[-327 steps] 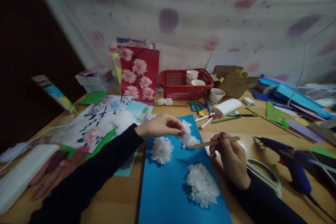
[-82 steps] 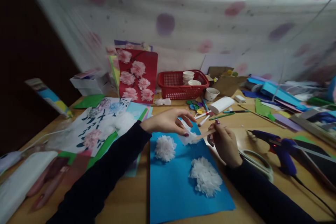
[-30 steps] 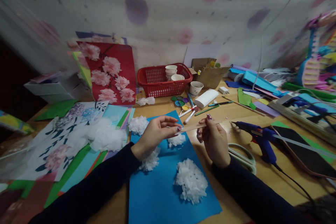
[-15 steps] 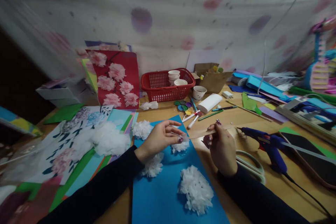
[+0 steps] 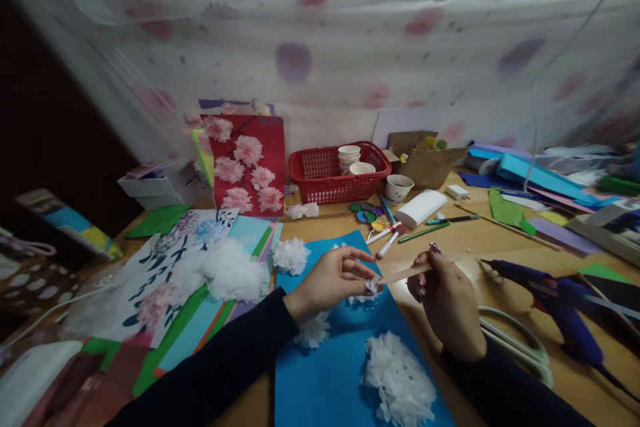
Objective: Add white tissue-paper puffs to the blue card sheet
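Above the blue sheet [image 5: 320, 387], my left hand [image 5: 340, 280] pinches a small gathered piece of white tissue [image 5: 373, 285]. A thin pale strip [image 5: 406, 273] stretches from it to my right hand [image 5: 447, 293], whose thumb and fingers are closed on the strip's other end. White tissue flowers lie on the blue sheet: a large one [image 5: 399, 379] near the front, another [image 5: 291, 256] at the upper left, and others partly hidden under my left hand and wrist.
A blue glue gun [image 5: 550, 293] and looped pale scissor handles [image 5: 520, 340] lie at the right. Behind are a red basket [image 5: 320, 180], cups and markers [image 5: 391, 240]. White tissue [image 5: 235, 270] and a patterned sheet [image 5: 175, 280] lie at the left.
The head view has shifted, so the scene sits further right and lower. Both hands keep their hold on the strip; the tissue at my left fingers looks slightly more bunched.
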Available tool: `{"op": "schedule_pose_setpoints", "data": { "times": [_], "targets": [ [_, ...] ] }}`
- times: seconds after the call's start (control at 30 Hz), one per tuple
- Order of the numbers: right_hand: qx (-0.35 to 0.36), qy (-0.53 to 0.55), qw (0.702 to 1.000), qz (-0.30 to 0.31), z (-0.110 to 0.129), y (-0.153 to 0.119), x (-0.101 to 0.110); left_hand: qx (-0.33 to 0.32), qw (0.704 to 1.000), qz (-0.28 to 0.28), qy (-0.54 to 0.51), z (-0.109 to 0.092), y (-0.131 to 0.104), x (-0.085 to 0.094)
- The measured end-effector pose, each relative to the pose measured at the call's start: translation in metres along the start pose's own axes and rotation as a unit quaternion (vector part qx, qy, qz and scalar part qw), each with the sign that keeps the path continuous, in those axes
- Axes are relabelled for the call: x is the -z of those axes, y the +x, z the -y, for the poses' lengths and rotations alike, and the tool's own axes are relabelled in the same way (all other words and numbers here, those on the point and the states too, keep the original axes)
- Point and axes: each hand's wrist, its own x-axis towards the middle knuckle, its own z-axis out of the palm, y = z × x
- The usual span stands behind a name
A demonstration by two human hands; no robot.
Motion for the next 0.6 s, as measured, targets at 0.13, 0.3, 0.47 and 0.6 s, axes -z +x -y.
{"op": "schedule_pose_setpoints", "data": {
  "times": [0.13,0.3,0.47,0.6],
  "targets": [
    [-0.012,0.013,1.000,-0.001,0.0003,0.0000,0.0006,0.000,1.000,0.002,0.007,0.0026,0.0012,0.0006],
    [-0.017,0.017,1.000,0.007,-0.0010,-0.0003,0.0029,0.009,1.000,0.002,-0.015,0.0017,0.0011,0.0003],
    [-0.012,0.006,1.000,0.022,-0.0006,-0.0023,0.0033,0.007,1.000,0.004,-0.002,0.0008,-0.0002,-0.0006],
    [0.001,-0.007,1.000,0.027,-0.0022,-0.0023,0.0044,0.016,1.000,0.005,0.000,-0.0002,-0.0002,-0.0026]
  ]
}}
